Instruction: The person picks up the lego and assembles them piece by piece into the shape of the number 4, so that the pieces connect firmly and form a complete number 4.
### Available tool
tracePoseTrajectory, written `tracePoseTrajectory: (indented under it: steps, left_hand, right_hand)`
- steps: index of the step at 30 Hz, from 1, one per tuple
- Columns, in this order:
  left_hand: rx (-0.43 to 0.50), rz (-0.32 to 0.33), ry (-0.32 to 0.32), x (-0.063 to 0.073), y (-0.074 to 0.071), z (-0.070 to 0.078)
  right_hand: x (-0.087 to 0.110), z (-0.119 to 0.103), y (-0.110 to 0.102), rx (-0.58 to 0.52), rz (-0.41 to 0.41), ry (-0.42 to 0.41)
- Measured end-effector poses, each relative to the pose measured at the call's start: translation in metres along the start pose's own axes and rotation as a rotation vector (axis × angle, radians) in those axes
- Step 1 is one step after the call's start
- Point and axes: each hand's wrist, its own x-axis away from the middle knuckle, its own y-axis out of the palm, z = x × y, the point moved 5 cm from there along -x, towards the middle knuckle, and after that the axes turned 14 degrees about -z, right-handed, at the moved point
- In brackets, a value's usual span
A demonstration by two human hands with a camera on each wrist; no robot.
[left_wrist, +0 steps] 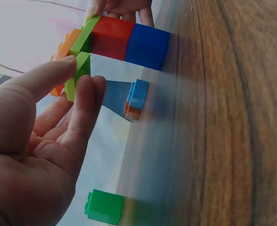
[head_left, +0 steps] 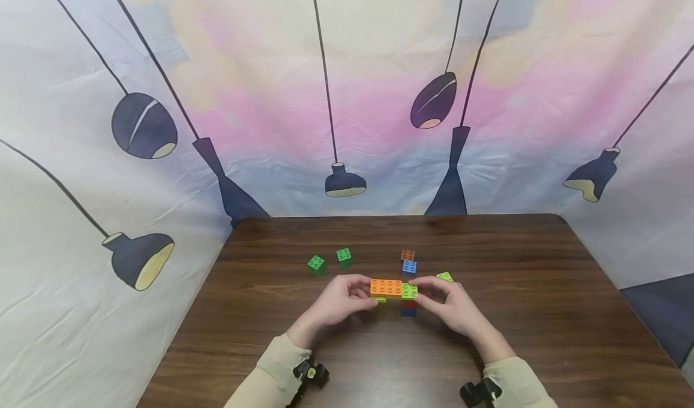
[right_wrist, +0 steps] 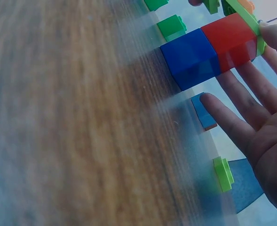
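A toy-brick build spans both hands: a long orange brick [head_left: 386,287] and a lime brick [head_left: 409,291] sit side by side on top. Below the right end are a red brick [left_wrist: 112,37] and a dark blue brick [left_wrist: 147,46], stacked. My left hand [head_left: 338,299] pinches the build's left end, where a small lime piece [left_wrist: 83,63] shows under the orange brick. On the other side, my right hand [head_left: 447,305] grips the lime end between thumb and fingers. Whether the blue brick touches the table, I cannot tell.
Two green bricks [head_left: 316,265] [head_left: 344,256] lie at the back left of the brown table [head_left: 358,360]. Behind the build, a light blue brick [head_left: 409,267] adjoins an orange-brown one [head_left: 408,254]. Another lime brick [head_left: 444,276] lies beyond my right hand. A lamp-patterned curtain [head_left: 379,94] hangs behind.
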Motion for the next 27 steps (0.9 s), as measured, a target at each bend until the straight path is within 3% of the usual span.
tracePoseTrajectory:
  steps: [10,17,27]
  left_hand:
    - [0.206,0.040,-0.021,0.000,-0.002,-0.010]
    - [0.351,0.019,-0.010,-0.001,0.000,-0.013]
    - [0.455,-0.008,0.006,-0.003,0.003,-0.012]
  right_hand:
    - [0.000,0.000,0.000,0.005,-0.003,0.012]
    - [0.000,0.000,0.000,0.010,-0.003,0.021]
    - [0.001,0.000,0.000,0.015,0.000,0.005]
